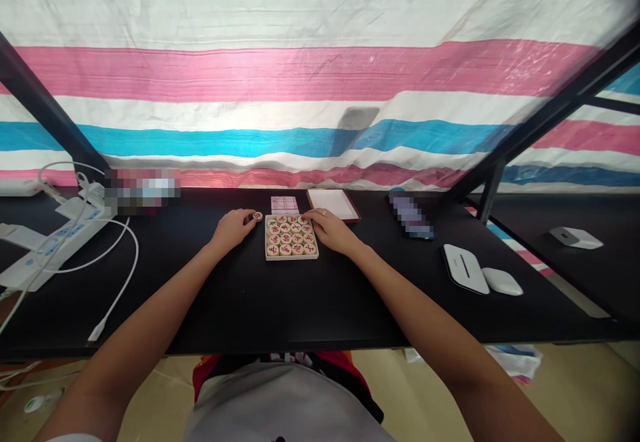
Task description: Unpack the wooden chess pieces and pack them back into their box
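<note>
An open white box (pixel 292 257) filled with round, pale xiangqi pieces (pixel 285 238) marked with red characters lies on the black table. To its left, my left hand (pixel 234 226) pinches a single xiangqi piece (pixel 257 216) between thumb and fingers, just outside the box's upper left corner. My right hand (pixel 328 226) is at the box's upper right corner, its fingertips over the edge by the corner piece and its thumb along the side. A small sheet with a red grid (pixel 284 205) lies behind the box. Beside that sheet is a brown-edged lid (pixel 334 204), white inside up.
A power strip (pixel 60 249) with white cables occupies the left side. At the right are a blurred dark phone-like object (pixel 411 215), a white flat device (pixel 465 269) and a white rounded case (pixel 503 281). Striped sheeting (pixel 280 72) hangs behind dark metal frame bars (pixel 550 119).
</note>
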Available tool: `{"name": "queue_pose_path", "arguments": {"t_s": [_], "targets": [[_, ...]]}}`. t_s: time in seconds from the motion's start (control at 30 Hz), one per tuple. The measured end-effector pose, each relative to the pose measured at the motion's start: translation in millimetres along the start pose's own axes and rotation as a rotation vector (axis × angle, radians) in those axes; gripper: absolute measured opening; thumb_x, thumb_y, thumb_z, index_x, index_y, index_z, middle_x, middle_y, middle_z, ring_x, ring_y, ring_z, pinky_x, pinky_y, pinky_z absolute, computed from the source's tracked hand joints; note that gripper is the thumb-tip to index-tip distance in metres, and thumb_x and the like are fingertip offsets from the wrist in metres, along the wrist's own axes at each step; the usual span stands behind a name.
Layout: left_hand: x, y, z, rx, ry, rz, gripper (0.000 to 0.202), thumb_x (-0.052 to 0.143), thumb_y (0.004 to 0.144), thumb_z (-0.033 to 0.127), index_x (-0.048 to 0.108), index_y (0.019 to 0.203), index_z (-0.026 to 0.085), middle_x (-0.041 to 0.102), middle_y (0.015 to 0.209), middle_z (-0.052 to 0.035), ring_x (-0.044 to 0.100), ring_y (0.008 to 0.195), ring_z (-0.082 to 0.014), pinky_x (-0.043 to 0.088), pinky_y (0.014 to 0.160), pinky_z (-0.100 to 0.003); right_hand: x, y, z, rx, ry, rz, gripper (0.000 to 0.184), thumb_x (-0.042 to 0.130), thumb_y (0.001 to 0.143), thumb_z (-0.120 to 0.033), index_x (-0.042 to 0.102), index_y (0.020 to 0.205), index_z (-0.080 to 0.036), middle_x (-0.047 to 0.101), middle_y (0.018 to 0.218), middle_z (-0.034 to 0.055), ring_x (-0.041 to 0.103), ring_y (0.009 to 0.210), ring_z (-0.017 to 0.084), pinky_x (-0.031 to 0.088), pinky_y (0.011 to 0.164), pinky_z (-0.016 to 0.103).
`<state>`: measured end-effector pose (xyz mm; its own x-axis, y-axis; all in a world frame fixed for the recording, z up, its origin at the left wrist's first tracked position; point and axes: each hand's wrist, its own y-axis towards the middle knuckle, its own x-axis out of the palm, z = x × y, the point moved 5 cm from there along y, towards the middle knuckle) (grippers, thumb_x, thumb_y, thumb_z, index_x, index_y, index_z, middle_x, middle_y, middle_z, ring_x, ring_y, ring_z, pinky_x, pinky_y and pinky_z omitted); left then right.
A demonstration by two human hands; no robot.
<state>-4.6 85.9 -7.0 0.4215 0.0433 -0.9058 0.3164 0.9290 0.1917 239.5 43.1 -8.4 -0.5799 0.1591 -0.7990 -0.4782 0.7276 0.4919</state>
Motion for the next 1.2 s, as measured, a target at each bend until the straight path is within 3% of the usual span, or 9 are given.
{"name": "queue_pose_path", "arguments": {"t_s": [0.3,0.47,0.57,0.67,0.83,0.97,1.2], "targets": [[3.7,-1,3,0.054,0.064,0.002,0.04,0.042,0.091,0.043,0.064,0.116,0.021,0.064,0.086,-0.006,0.056,0.089,-0.0224,0.042,0.075,-0.03,1,0,2,-0.003,-0.001,0.001,0.037,0.039,0.084,-0.006,0.057,0.114,-0.02,0.061,0.11,0.0107,0.056,0.104,0.024,0.048,0.093,0.044],[4.1,-1,3,0.074,0.006,0.042,0.041,0.046,0.09,0.038,0.058,0.122,0.016,0.065,0.086,-0.0051,0.055,0.086,-0.0214,0.044,0.077,-0.032,1,0,2,-0.001,-0.001,0.002,0.037,0.039,0.085,-0.006,0.057,0.114,-0.021,0.061,0.11,0.0105,0.056,0.103,0.024,0.048,0.092,0.045],[-0.5,-4,9,0.109,-0.022,0.112,0.038,0.047,0.09,0.035,0.058,0.12,0.015,0.064,0.093,-0.0064,0.055,0.091,-0.0217,0.044,0.082,-0.034,0,0,2,-0.008,-0.001,0.007,0.038,0.039,0.085,-0.007,0.057,0.115,-0.022,0.061,0.11,0.0099,0.057,0.103,0.024,0.048,0.091,0.046],[-6.7,-10,24,0.237,-0.037,0.19,0.033,0.044,0.091,0.033,0.06,0.115,0.017,0.063,0.104,-0.0077,0.053,0.099,-0.0213,0.042,0.09,-0.035,0,0,2,-0.014,0.004,0.008,0.038,0.039,0.085,-0.007,0.057,0.115,-0.022,0.061,0.11,0.0098,0.056,0.103,0.024,0.048,0.092,0.046],[-1.5,-21,47,0.438,-0.007,0.095,0.029,0.047,0.091,0.032,0.065,0.11,0.019,0.064,0.106,-0.0067,0.053,0.102,-0.021,0.042,0.092,-0.036,1,0,3,-0.008,0.0,0.004,0.036,0.04,0.085,-0.007,0.057,0.113,-0.02,0.061,0.11,0.0109,0.057,0.103,0.024,0.049,0.091,0.044],[2.0,-20,45,0.422,-0.025,0.067,0.034,0.05,0.09,0.037,0.064,0.115,0.018,0.063,0.108,-0.0082,0.052,0.104,-0.0224,0.042,0.093,-0.038,0,0,3,-0.008,-0.004,0.005,0.036,0.04,0.085,-0.007,0.057,0.113,-0.021,0.061,0.109,0.0104,0.057,0.103,0.024,0.048,0.092,0.044],[5.8,-16,35,0.44,-0.089,0.023,0.036,0.048,0.09,0.044,0.069,0.107,0.02,0.058,0.112,-0.0098,0.047,0.111,-0.025,0.041,0.098,-0.042,0,-1,3,0.001,0.004,0.0,0.036,0.04,0.085,-0.007,0.058,0.113,-0.022,0.061,0.11,0.0099,0.057,0.103,0.024,0.049,0.092,0.045]]}}
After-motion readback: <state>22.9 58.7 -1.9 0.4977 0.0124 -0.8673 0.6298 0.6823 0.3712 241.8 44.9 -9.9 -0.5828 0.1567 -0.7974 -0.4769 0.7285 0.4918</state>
